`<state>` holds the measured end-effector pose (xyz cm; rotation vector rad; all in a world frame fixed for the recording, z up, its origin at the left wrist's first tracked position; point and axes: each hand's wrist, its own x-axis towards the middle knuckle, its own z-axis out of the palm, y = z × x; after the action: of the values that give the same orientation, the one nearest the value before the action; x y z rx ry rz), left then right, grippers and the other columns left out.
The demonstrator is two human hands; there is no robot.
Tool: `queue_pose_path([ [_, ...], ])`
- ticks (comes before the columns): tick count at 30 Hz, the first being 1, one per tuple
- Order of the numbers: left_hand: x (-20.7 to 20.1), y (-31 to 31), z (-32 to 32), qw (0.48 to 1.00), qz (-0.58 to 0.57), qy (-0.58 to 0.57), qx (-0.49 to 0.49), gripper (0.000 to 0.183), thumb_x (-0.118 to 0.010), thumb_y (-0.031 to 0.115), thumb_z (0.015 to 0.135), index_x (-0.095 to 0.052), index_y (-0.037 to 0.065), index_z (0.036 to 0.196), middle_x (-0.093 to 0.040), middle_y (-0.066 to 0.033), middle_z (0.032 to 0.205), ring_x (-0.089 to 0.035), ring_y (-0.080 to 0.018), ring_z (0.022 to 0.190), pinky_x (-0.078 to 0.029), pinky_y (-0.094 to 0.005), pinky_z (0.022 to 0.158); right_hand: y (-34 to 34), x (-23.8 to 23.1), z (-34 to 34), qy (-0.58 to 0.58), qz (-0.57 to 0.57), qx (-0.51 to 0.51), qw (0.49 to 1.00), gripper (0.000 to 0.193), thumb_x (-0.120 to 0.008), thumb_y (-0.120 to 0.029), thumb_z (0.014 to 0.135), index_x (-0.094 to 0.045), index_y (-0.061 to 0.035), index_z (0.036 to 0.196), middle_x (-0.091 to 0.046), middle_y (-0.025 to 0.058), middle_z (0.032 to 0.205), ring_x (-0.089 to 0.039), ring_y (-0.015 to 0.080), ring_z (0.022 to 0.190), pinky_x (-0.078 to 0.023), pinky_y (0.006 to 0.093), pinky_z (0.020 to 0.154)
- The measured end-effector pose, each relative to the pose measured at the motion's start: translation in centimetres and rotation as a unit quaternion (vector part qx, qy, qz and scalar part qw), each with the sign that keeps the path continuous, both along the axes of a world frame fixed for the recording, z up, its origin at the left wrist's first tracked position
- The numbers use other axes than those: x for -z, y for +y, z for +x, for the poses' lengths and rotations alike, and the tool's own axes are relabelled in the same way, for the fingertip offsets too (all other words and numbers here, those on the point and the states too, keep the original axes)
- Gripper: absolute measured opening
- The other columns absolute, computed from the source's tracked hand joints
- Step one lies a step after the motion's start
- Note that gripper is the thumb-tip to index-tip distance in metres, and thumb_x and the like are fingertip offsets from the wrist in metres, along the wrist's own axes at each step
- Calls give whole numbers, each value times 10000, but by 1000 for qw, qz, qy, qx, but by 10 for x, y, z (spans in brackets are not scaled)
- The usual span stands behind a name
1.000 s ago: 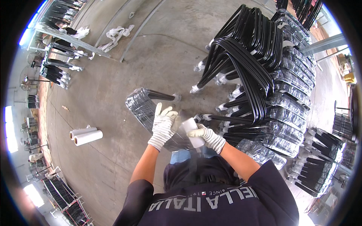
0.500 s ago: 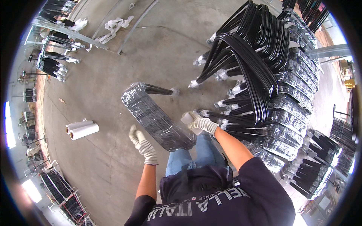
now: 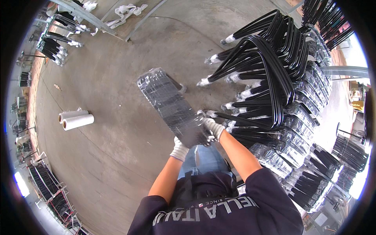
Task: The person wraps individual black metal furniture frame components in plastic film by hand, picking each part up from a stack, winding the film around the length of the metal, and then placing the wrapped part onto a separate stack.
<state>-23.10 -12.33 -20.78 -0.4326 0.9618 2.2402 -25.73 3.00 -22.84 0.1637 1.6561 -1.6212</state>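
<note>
A bundle of bent black metal tubes (image 3: 166, 102), wrapped in shiny clear film, slants from the floor ahead toward my knees. My gloved left hand (image 3: 180, 149) is against the bundle's near left edge, its fingers hidden under the bundle. At the near right edge, my gloved right hand (image 3: 214, 128) is closed with curled fingers. What it grips is blurred against the dark bundle, and I cannot make it out. A smooth, hazy patch of film covers the bundle's near end between the two hands.
Stacked black tube frames (image 3: 258, 74) with film-wrapped ends stand close on the right, beside wrapped bundles (image 3: 299, 129). Two white film rolls (image 3: 78, 120) lie on the concrete floor to the left. Metal rails (image 3: 92, 20) and crumpled white film (image 3: 127, 13) are farther off.
My left hand has come in from the bundle's left to its near edge. A pale translucent roll seen in my right hand earlier cannot be made out now. The bundle's far end sits slightly higher in view.
</note>
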Motion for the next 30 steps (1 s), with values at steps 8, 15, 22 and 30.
queue_pose_path([
  [8, 12, 25, 9, 892, -405, 162, -122, 350, -584, 294, 833, -469, 95, 1097, -576, -53, 957, -576, -177, 853, -495, -295, 746, 3, -126, 30, 408, 345, 171, 828, 669, -666, -325, 738, -388, -97, 1301, -429, 171, 1223, -491, 298, 1022, -412, 362, 876],
  [15, -58, 3, 64, 949, -271, 159, -33, 490, -727, 6, 648, -466, 58, 1060, -536, -29, 952, -539, -118, 855, -477, -264, 763, 11, -112, 36, 443, 459, 135, 758, 662, -650, -384, 712, -418, -173, 1295, -415, 208, 1226, -441, 386, 1072, -348, 464, 944],
  [22, -94, 14, 71, 922, -289, 233, 105, 505, -751, 63, 645, -458, 71, 1055, -525, -12, 935, -517, -96, 852, -449, -254, 775, 28, -114, 51, 309, 96, 337, 884, 556, -627, -86, 768, -423, -98, 1285, -401, 149, 1309, -413, 258, 1175, -349, 340, 960],
  [30, -119, 29, 73, 933, -195, 235, 190, 484, -738, 70, 666, -446, 70, 1052, -520, -23, 976, -512, -98, 864, -453, -249, 768, 54, -134, 119, 331, 143, 122, 925, 536, -666, -218, 664, -558, -73, 1168, -297, 119, 1401, -142, 272, 1353, -115, 410, 1090],
])
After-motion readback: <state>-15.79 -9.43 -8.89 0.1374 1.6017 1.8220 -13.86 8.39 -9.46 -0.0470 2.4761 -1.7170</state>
